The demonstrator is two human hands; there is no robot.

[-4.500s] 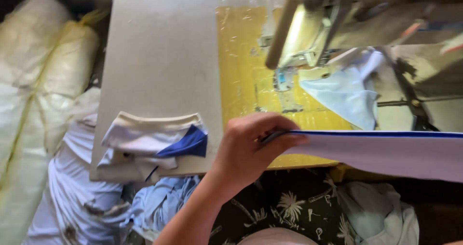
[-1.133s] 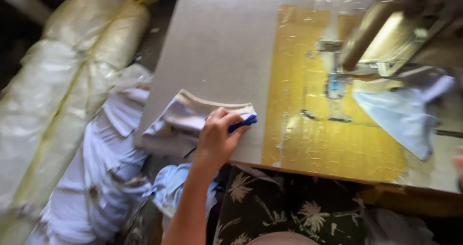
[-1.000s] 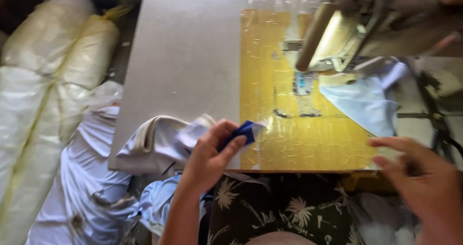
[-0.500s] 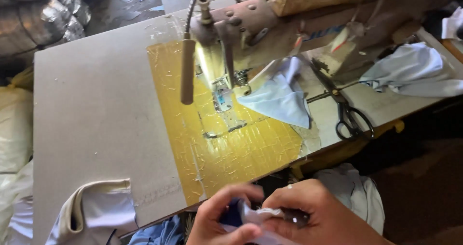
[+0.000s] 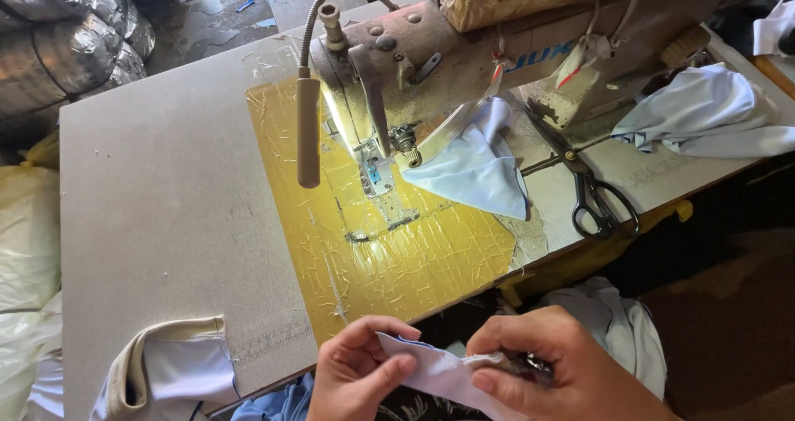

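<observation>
Pinching a small pale fabric piece (image 5: 439,371) between left hand (image 5: 360,371) and right hand (image 5: 563,367), both clamped on it just off the near edge of the sewing table (image 5: 157,222), well short of the sewing machine (image 5: 464,48). Could easily slip or crease if either grip shifts, or fall among the cloth below the edge.

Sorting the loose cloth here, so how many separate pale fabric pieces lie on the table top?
3: one under the sewing machine, one at the table's far right, one at the near left edge. More may be hidden behind the machine.
</observation>
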